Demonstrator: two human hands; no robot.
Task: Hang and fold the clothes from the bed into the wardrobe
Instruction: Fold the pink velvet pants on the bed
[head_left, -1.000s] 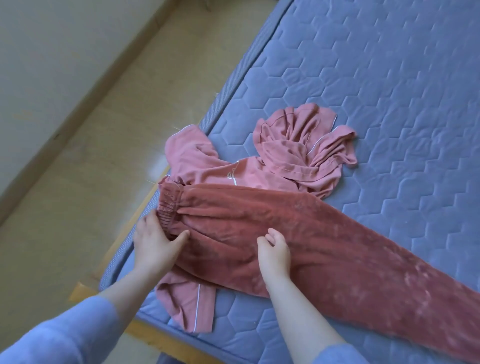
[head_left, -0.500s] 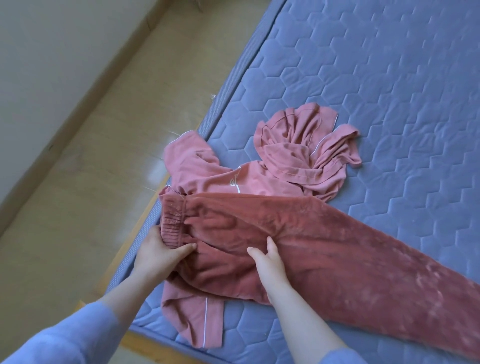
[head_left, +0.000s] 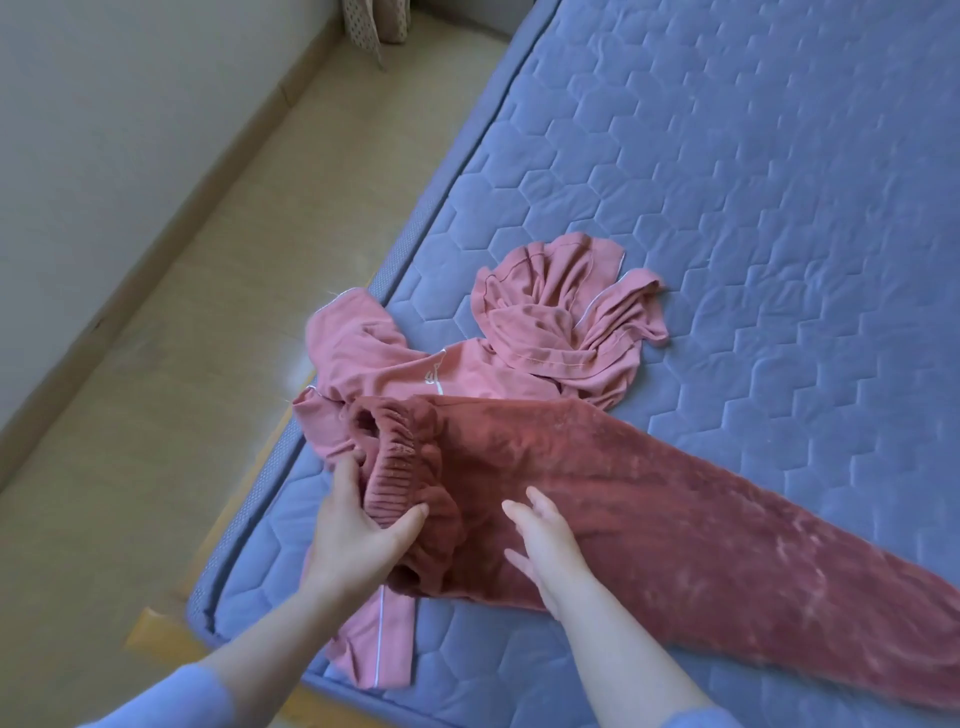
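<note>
Left hand (head_left: 358, 540) grips trousers (head_left: 649, 509) waistband beside bed (head_left: 727, 208) edge.

You have one view, from the camera on your head, looking forward and steeply down across the near left corner of the mattress (head_left: 727, 182). It sits close: your left hand (head_left: 358, 535), gripping the red trousers (head_left: 675, 519), and your spread right hand (head_left: 545, 540) fill the lower middle, forearms entering from the bottom edge. The wide lens takes in the floor (head_left: 156, 415) on the left.

left hand (head_left: 358, 535): thumb and fingers pinch trousers (head_left: 675, 519) | right hand (head_left: 545, 540): fingers straight, spread
</note>
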